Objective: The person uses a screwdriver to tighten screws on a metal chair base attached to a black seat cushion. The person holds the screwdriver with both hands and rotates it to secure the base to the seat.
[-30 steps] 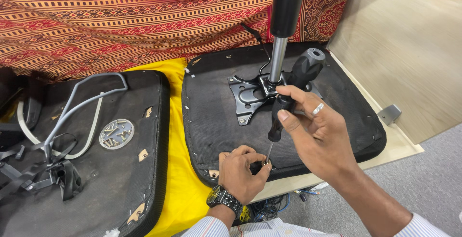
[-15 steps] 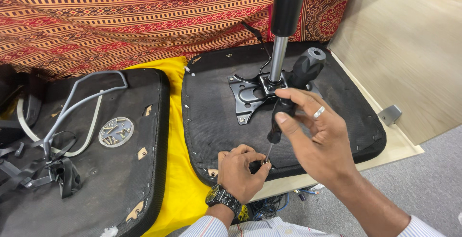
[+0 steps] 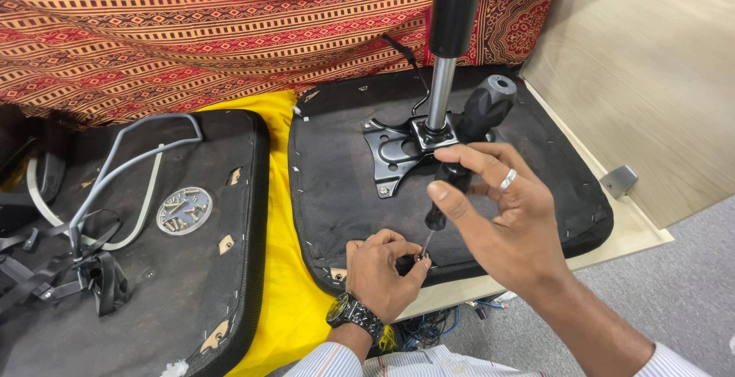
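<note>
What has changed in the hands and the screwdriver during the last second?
Very little. The right hand re-gripped the screwdriver: its fingers, wrapped around the shaft earlier, now spread more, with the thumb stretched out. The left hand stayed at the tip by the seat cushion edge. The metal plate and pole did not move.

The right hand [image 3: 509, 220] grips a black-handled screwdriver [image 3: 468, 136] by the lower handle, its tip slanting down to the front edge of an upturned black seat cushion [image 3: 337, 170]. The left hand [image 3: 383, 270], with a dark wristwatch [image 3: 351, 312], pinches at that edge where the tip meets it. A black metal mounting plate [image 3: 394, 155] sits on the cushion, a chrome gas-lift column [image 3: 440, 90] rising from it. A second upturned seat cushion [image 3: 184, 270] lies to the left with a grey armrest frame [image 3: 130, 159] on it. Yellow cloth [image 3: 279, 285] shows between them on the bench [image 3: 639, 228].
</note>
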